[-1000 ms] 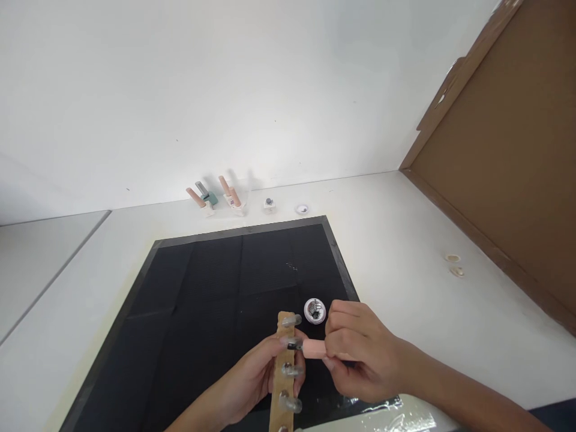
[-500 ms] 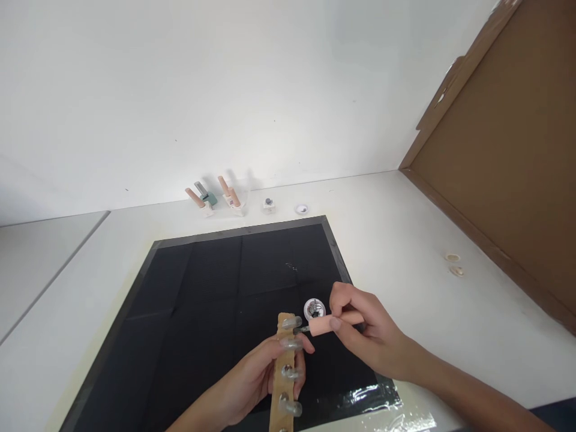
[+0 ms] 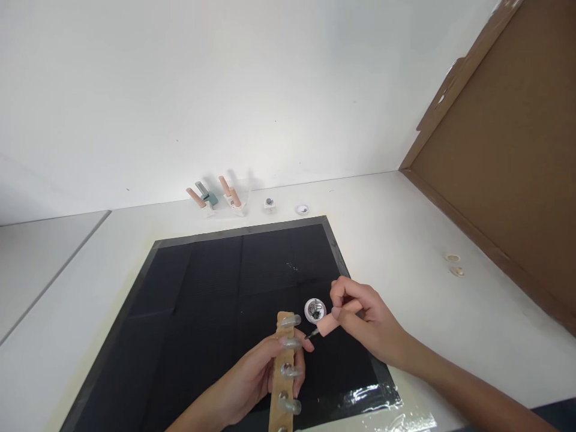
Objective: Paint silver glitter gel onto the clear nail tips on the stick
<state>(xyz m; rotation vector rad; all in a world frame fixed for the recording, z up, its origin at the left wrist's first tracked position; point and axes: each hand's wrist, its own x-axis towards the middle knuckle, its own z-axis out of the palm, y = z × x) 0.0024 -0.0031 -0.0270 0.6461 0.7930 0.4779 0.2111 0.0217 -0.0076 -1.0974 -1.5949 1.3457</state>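
My left hand [image 3: 252, 381] grips a wooden stick [image 3: 282, 384] that carries several clear false nails [image 3: 291, 321] along its length, held over a black mat [image 3: 202, 300]. In my right hand [image 3: 364, 324] is a small brush with a pink handle [image 3: 329, 324]; its dark tip [image 3: 312, 333] points down-left, just right of the second nail on the stick. A small round open pot [image 3: 315, 310] with silvery contents sits on the mat, directly behind the brush.
At the back of the white table by the wall stand pink-capped bottles [image 3: 230, 196], a teal one [image 3: 207, 197], a small jar [image 3: 269, 204] and a round lid [image 3: 302, 209]. A brown cardboard panel [image 3: 508, 150] leans at right, with two small rings [image 3: 454, 264] beside it.
My right hand has lifted the brush away from the nails on the stick and swung it back and right, toward the small pot. The left hand and stick have barely moved.
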